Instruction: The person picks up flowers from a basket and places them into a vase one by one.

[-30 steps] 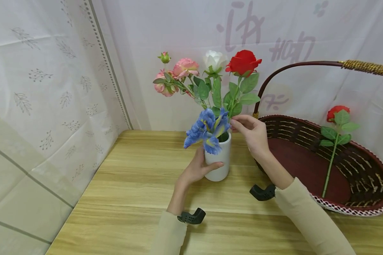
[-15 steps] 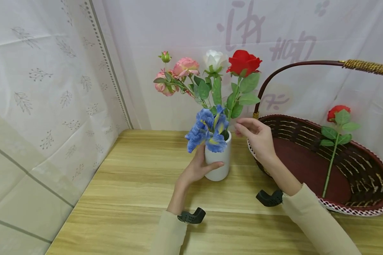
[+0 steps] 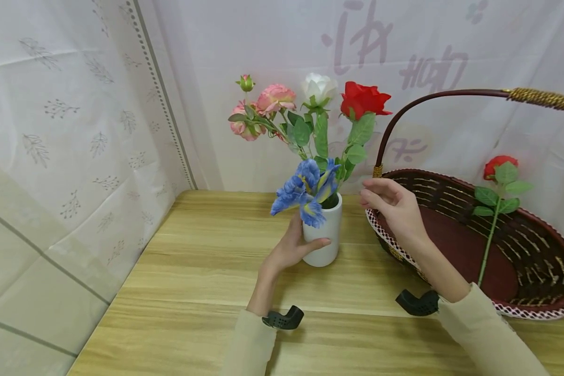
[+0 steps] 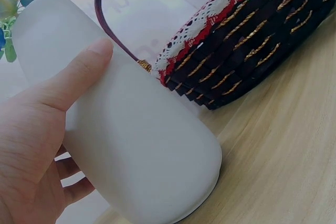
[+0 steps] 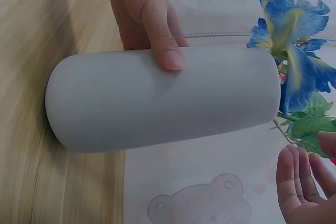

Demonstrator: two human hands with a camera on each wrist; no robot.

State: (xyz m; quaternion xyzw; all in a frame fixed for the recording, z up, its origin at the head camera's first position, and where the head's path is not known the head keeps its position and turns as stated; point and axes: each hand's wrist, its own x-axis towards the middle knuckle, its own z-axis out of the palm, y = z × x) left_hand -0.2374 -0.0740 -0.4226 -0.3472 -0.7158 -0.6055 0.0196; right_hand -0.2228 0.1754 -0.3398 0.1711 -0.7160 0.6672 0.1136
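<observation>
My left hand (image 3: 289, 250) holds a white vase (image 3: 326, 240) by its side, thumb across the front, fingers behind it. The vase stands upright on the table. In it are a blue iris (image 3: 305, 190), pink flowers (image 3: 274, 99), a white rose (image 3: 318, 89) and a red rose (image 3: 364, 99), which leans right. To the right of the vase, my right hand (image 3: 397, 209) hovers apart from the stems, fingers loosely bent and holding nothing. The right wrist view shows these fingers (image 5: 302, 177) near the leaves below the iris.
A dark woven basket (image 3: 451, 209) with lace trim and an arched handle (image 3: 427, 96) stands on the right. Another red rose (image 3: 498, 167) lies in it, its stem across the inside. The wooden table (image 3: 192, 261) meets white curtains (image 3: 207, 130) behind and at the left.
My right hand has come away from the red rose's stem and moved right, toward the basket. The red rose has turned and tilted slightly right. My left hand keeps its hold on the vase.
</observation>
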